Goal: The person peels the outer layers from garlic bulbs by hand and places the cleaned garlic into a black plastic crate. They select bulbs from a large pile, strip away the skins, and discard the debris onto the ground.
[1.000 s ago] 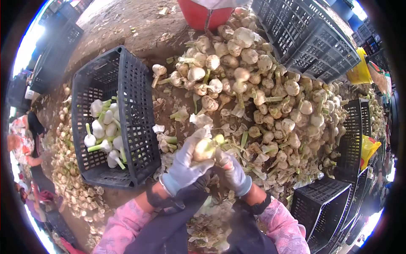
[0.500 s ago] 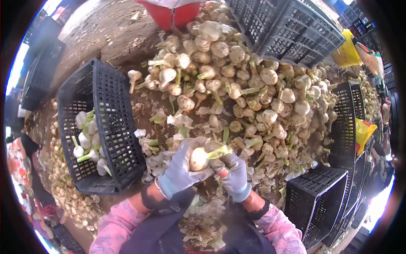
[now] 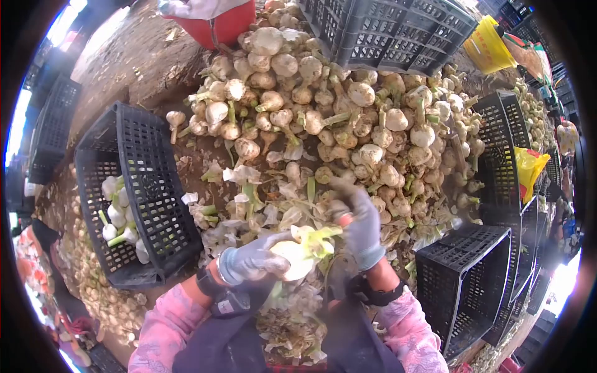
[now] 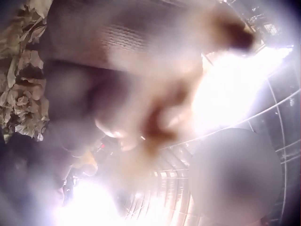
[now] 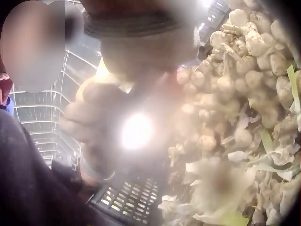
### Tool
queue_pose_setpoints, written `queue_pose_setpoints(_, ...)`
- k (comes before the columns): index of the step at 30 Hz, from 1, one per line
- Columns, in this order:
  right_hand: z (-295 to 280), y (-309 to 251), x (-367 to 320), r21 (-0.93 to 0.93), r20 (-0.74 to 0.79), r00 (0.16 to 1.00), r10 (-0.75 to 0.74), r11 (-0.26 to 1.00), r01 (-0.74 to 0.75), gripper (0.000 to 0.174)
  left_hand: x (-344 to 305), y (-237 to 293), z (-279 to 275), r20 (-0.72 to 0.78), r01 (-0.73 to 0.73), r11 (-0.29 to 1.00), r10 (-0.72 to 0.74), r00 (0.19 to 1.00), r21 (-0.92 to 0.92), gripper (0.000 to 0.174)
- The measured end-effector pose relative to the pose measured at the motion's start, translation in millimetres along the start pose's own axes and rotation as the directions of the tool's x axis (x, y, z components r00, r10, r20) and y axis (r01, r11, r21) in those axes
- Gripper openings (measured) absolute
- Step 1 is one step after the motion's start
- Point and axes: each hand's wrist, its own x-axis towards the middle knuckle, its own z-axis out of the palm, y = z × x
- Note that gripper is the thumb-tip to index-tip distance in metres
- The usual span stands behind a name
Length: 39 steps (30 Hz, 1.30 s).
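Observation:
In the head view my gloved left hand (image 3: pixel 258 258) grips a white garlic bulb (image 3: pixel 293 261) in front of my lap. The bulb's pale green stalk (image 3: pixel 322 239) points right, with loosened skin hanging about it. My gloved right hand (image 3: pixel 362 227) is raised just right of the stalk, apart from it. Its fingers extend up and left, blurred by motion, and a patch of orange-red shows near the thumb. In the left wrist view, glare and blur hide most of the left glove (image 4: pixel 127 42). The right wrist view is also washed out around the hands.
A large heap of untrimmed garlic (image 3: pixel 373 137) spreads ahead and right. Peeled skins (image 3: pixel 273 214) litter the ground before me. A black crate (image 3: pixel 152 186) holding cleaned bulbs (image 3: pixel 118 214) stands left. Other black crates (image 3: pixel 466 273) stand right, with a red bucket (image 3: pixel 214 28) at the back.
The left hand has lowered with the bulb, which now looks whiter with loosened skin at its stalk. The right hand has come off the stalk and moved up and right. The head view has shifted right.

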Motion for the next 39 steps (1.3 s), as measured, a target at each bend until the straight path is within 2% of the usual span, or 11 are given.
queue_pose_setpoints(5, -10.4, -30.4, -32.4, 0.294, 0.377, 0.925, 0.051, 0.940, -0.172, 0.038, 1.7, -0.8, -9.8, -0.166, -0.070, 0.985, 0.096, 0.981, 0.156, 0.052)
queue_pose_setpoints(11, 17.5, -23.3, -50.8, 0.356, 0.241, 0.962, 0.128, 0.910, -0.211, 0.041, 1.1, 8.6, 22.1, -0.349, -0.146, 0.908, 0.295, 0.889, 0.394, 0.024)
queue_pose_setpoints(16, 29.1, -38.5, -57.0, 0.741, 0.264, 0.911, 0.316, 0.538, -0.401, 0.029, 9.3, 0.2, 38.7, -0.363, -0.570, 0.714, 0.699, 0.616, 0.407, 0.020)
queue_pose_setpoints(19, 32.2, -41.8, -52.2, 0.792, 0.190, 0.928, 0.319, 0.508, -0.337, 0.028, -7.2, 26.8, 24.8, 0.189, -0.518, 0.248, 0.735, 0.651, 0.819, 0.021)
queue_pose_setpoints(23, 27.7, -36.5, -42.4, 0.795, 0.108, 0.940, 0.324, 0.540, -0.278, 0.025, -23.9, 26.2, 5.0, 0.434, -0.511, -0.033, 0.576, 0.693, 0.859, 0.019)
queue_pose_setpoints(26, 28.8, -36.9, -36.5, 0.856, 0.116, 0.882, 0.457, 0.404, -0.322, 0.029, -30.6, 31.4, -6.1, 0.087, -0.043, -0.363, 0.106, 0.991, 0.931, 0.018)
queue_pose_setpoints(29, 30.5, -25.4, -39.1, 0.911, 0.170, 0.877, 0.450, 0.267, -0.314, 0.027, -23.2, 43.8, -19.3, -0.654, 0.601, -0.534, 0.114, 0.748, 0.595, 0.038)
queue_pose_setpoints(31, 32.9, -27.7, -33.0, 0.930, 0.262, 0.780, 0.569, 0.068, -0.362, 0.030, -49.0, 37.1, -45.9, -0.027, 0.405, -0.680, 0.494, 0.869, 0.611, 0.063)
queue_pose_setpoints(35, 35.2, -28.4, -29.4, 0.795, 0.604, 0.637, 0.480, -0.308, -0.522, 0.035, -40.3, 43.0, -5.1, -0.119, 0.014, 0.169, 0.632, 0.765, 0.986, 0.093)
queue_pose_setpoints(37, 53.3, -26.2, -34.3, 0.828, 0.492, 0.794, 0.357, 0.090, -0.553, 0.042, -28.5, 33.1, 9.3, -0.209, -0.321, 0.695, 0.563, 0.800, 0.643, 0.098)
queue_pose_setpoints(39, 42.9, -47.4, -25.8, 0.731, 0.491, 0.847, 0.204, 0.433, -0.528, 0.050, -25.1, 31.9, 3.3, -0.174, -0.318, 0.719, 0.520, 0.837, 0.619, 0.097)
